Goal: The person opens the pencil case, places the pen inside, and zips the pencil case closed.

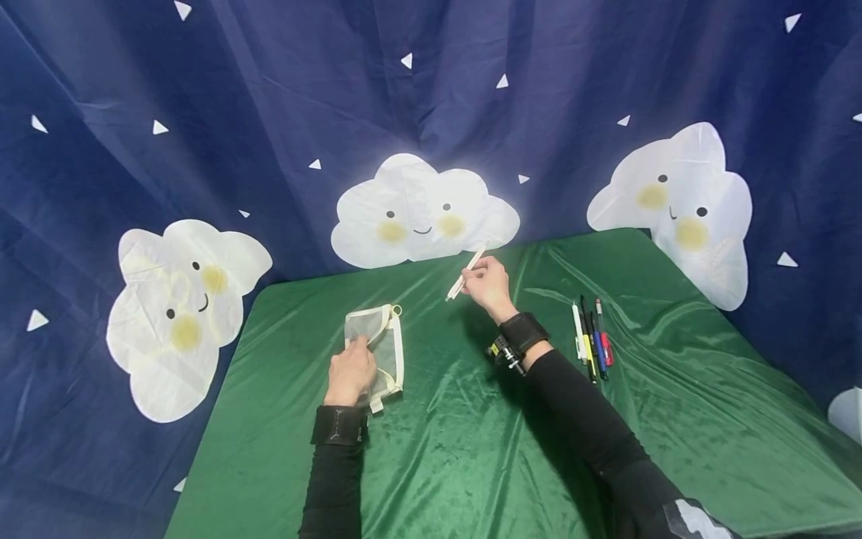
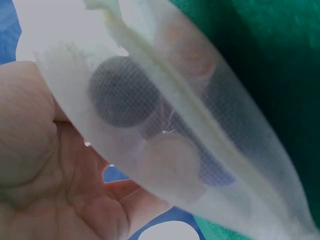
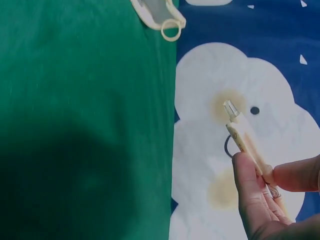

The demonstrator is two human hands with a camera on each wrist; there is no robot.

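My right hand [image 1: 488, 286] is raised over the far part of the green cloth, pinching a slim white pen [image 1: 466, 274] between thumb and fingers. In the right wrist view the pen [image 3: 247, 142] points up and left, its clear tip outward. At the left, my left hand [image 1: 352, 372] grips a pale mesh zipper pouch [image 1: 388, 350] by its near-left side. Through the pouch's sheer mesh [image 2: 200, 130] in the left wrist view, fingertips and a dark round shape show faintly. A ring pull [image 1: 396, 310] sits at the pouch's far corner.
To the right of my right forearm lies a row of several pens, among them a white pen [image 1: 578, 333], a blue pen [image 1: 598, 348] and a red pen [image 1: 607, 349]. A dark blue curtain [image 1: 458, 97] with cloud pictures hangs behind the green-covered table [image 1: 458, 449].
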